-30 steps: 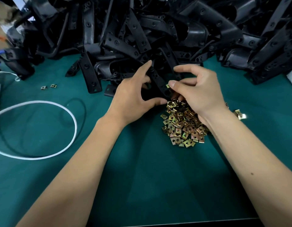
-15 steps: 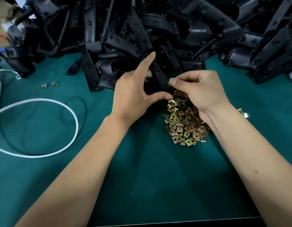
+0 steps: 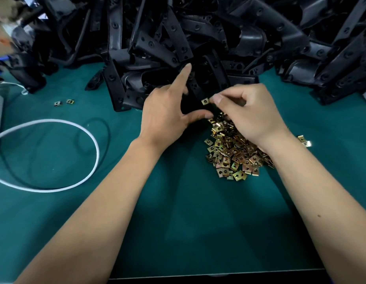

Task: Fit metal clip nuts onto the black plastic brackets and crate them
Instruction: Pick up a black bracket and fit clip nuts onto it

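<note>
The left hand [image 3: 165, 113] holds a black bracket [image 3: 195, 93] at the near edge of the bracket heap [image 3: 198, 37]; its thumb presses the bracket's lower end, its index finger points straight up toward the heap, and its other fingers are hidden behind the part. The right hand [image 3: 249, 113] has thumb and forefinger pressed together, pinching one clip nut [image 3: 205, 101] against the bracket, just right of the left thumb. Directly below the right fingers lies the pile of clip nuts [image 3: 233, 152], the right wrist over its far side. Two stray nuts [image 3: 64, 102] lie well left of the left fingers, and two more [image 3: 304, 140] sit just right of the right wrist. A white cable [image 3: 79, 130] loops left of the left forearm. Between the forearms, the green bench [image 3: 198, 222] runs to its near edge.
</note>
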The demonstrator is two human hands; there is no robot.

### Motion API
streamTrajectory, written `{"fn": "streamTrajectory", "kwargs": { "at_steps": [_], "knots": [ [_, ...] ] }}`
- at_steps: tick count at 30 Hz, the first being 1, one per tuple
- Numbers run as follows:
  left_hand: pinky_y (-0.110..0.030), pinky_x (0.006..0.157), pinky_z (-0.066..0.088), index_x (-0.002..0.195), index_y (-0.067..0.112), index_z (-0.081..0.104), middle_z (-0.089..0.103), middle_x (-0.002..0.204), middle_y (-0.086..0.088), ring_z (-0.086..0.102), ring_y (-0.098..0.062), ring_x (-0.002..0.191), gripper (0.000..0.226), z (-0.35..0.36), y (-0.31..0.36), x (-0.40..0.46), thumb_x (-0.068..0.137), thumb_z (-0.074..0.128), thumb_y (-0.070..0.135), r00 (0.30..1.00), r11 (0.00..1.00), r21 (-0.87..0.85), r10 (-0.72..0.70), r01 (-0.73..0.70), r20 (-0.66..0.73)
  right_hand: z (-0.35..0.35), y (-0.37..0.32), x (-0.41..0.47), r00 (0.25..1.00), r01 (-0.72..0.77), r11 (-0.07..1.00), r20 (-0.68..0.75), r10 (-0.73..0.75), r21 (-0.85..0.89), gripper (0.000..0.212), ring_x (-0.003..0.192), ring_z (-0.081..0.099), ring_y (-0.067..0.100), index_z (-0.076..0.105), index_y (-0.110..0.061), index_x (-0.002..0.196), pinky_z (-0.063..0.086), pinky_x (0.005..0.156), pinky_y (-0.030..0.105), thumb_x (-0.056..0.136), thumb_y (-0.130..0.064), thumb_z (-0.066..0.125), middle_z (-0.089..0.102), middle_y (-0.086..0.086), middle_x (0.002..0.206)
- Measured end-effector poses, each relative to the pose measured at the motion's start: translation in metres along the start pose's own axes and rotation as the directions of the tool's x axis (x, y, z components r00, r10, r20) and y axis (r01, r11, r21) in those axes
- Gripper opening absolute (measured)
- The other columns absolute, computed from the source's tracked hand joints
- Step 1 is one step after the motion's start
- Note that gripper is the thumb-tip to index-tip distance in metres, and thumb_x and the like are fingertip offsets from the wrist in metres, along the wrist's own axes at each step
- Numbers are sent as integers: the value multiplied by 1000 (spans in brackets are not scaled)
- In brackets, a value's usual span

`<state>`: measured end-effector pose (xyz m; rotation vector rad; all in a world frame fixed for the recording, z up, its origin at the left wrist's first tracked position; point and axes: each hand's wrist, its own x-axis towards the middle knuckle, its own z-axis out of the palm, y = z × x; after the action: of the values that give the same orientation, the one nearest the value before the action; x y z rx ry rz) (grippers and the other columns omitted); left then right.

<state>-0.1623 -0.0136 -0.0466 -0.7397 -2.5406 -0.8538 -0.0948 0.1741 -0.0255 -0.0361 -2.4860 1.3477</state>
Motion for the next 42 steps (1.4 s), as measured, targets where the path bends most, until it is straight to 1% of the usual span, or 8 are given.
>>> {"fn": "streamTrajectory", "kwargs": {
  "at_steps": [4,7,16,20,26,33,37,42],
  "knots": [
    [-44,88,55,159,20,37,71,109,4,67,-20,98,111,-1,-9,2,71,73,77,996,997,21,-73,74,-41,-8,0,-3,978,99,944,205,-35,-314,14,74,62,3,78,-27,80,47,67,23,85,-40,79,71,-11,77],
    [-42,87,55,158,22,37,70,107,6,66,-17,96,109,-1,-11,1,71,73,77,996,997,21,-78,79,-51,-16,2,0,944,122,932,330,-3,-341,15,69,59,0,78,-30,80,41,61,12,75,-38,88,70,-10,75],
    [-34,99,53,156,22,44,70,100,11,67,-8,101,107,-1,-13,1,68,77,74,995,974,-202,-91,98,43,-16,10,4,994,46,991,107,-33,-124,15,77,67,5,79,-23,103,52,75,19,89,-20,80,74,-6,83],
    [-36,105,51,156,24,43,71,103,8,67,-7,108,109,1,-8,-2,66,78,75,993,962,-267,-29,59,113,-12,9,4,995,-84,973,70,71,215,5,58,66,14,73,-6,96,52,52,24,91,-6,75,72,5,73],
    [-23,120,32,161,23,31,44,159,14,39,-1,146,121,2,-3,-3,63,94,59,965,907,-401,208,-130,157,-7,7,3,992,-119,939,74,101,324,5,51,65,18,73,-4,88,51,46,23,93,-7,75,72,4,68],
    [-15,88,48,146,29,48,66,102,25,69,-7,96,95,8,10,-8,65,96,29,973,885,-437,216,-160,82,1,5,1,977,-165,942,179,115,293,14,57,68,11,73,-6,92,53,53,19,86,6,76,74,0,69],
    [-19,87,52,147,24,48,72,96,10,72,-12,92,88,10,16,-9,72,93,34,973,865,-468,227,-183,40,0,6,1,980,-196,933,90,177,301,15,46,63,10,70,-3,89,48,46,18,83,-2,83,72,0,60],
    [-16,86,51,139,24,55,70,108,17,69,-5,95,80,11,13,-7,69,93,26,983,910,-381,184,-165,14,-2,7,1,969,-243,894,58,239,376,21,49,67,18,64,2,89,54,48,25,82,-1,83,71,8,62]
  ]
}}
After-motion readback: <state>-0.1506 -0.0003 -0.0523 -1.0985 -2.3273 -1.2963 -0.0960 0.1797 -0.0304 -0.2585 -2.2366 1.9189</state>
